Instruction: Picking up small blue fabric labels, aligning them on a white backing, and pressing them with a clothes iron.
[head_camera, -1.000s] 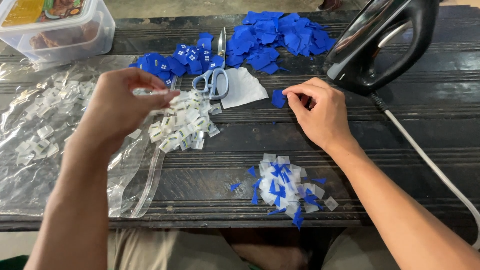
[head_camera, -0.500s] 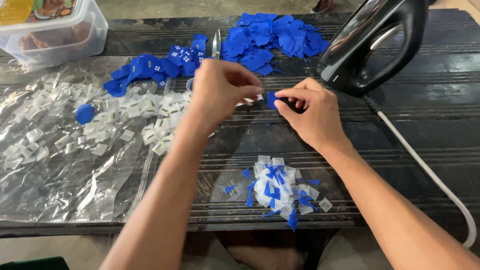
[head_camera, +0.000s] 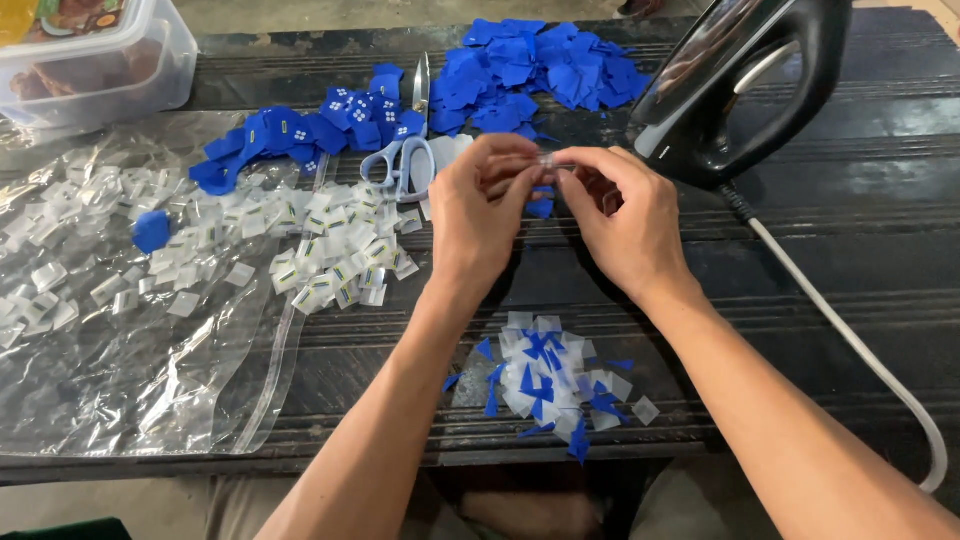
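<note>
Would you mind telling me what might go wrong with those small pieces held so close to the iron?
The iron stands right beside the right hand; if hot, a knuckle could brush it. The near pile sits by the table edge, so a forearm might sweep pieces off. The tiny clear piece pinched with the left hand could slip.

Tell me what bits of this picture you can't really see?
Head view only:
- Small clear piece: mostly hidden by left hand and right hand fingertips.
- Iron: top cut off by the edge.
- Plastic box: cut by the corner.
- Scissors: blades partly under blue squares.
</note>
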